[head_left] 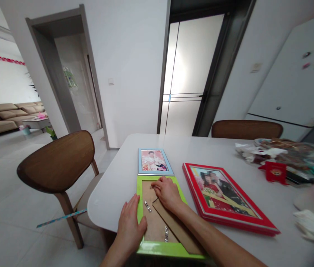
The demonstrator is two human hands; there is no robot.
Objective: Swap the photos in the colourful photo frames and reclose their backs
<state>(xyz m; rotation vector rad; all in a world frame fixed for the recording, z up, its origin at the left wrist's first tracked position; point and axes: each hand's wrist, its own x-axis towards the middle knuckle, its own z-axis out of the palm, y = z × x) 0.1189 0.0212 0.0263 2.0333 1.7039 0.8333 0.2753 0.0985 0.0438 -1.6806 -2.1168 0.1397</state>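
My left hand (130, 226) lies over the left side of a lime-green picture frame (157, 249), which is face down on a white table (112, 200). My right hand (166, 193) presses on the frame's brown backing board (155, 226), near its top edge. A folding brown easel stand (173, 230) lies flat on the board. Small metal clips (147, 206) show on the board between my hands. Above the green frame sits a blue-framed photo (155, 162). To the right, a red-framed photo (223, 196) lies face up, apart from my hands.
A heap of wrappers and a transparent tray (290, 159) with a red packet (275, 172) sit at the table's far right. Crumpled white tissue (313, 226) lies at the right edge. Wooden chairs (58, 161) stand at the table's left and far sides.
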